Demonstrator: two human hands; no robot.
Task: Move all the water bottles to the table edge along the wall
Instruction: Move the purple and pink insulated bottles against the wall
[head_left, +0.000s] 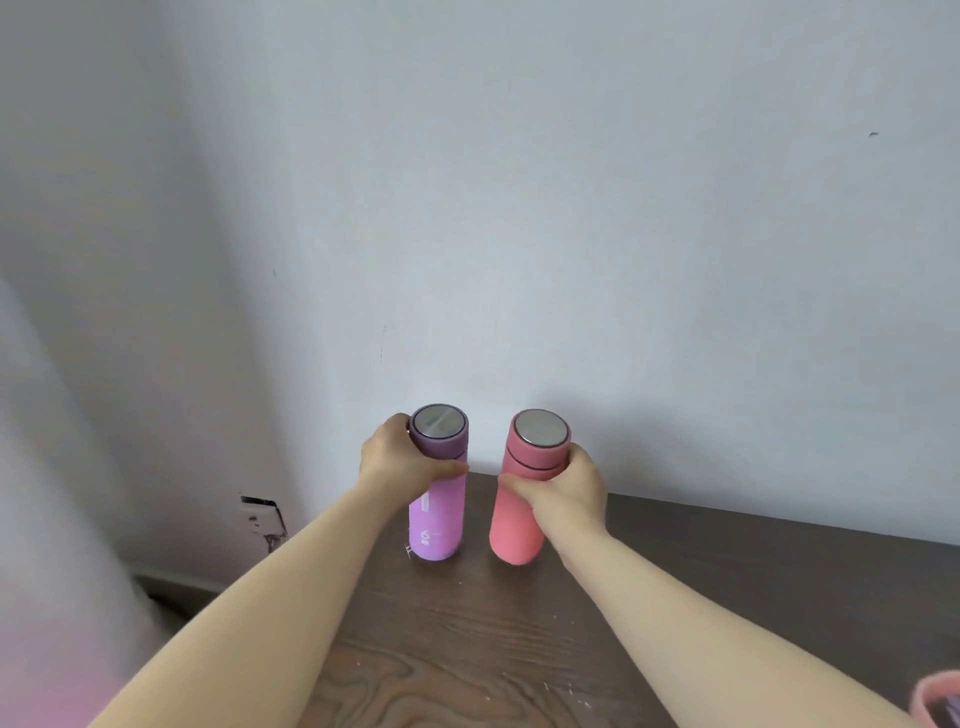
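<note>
Left hand (400, 462) wrapped round purple bottle (436, 525), right hand (566, 491) round pink bottle (519, 525), mid-frame, near wall (519, 208). Risk: high grips tipping bottles on tabletop (467, 649); caps knocking wall.

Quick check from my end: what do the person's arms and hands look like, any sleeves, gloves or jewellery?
Both forearms are bare to the frame edge: no sleeves show. The left hand and right hand wear no gloves, and no rings, watch or bracelets are visible.

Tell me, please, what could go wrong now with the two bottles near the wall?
The purple bottle stands near the table's left edge; a sideways nudge from the left hand might tip it off. The right hand holds the pink bottle tilted, so it could topple if released now.
</note>
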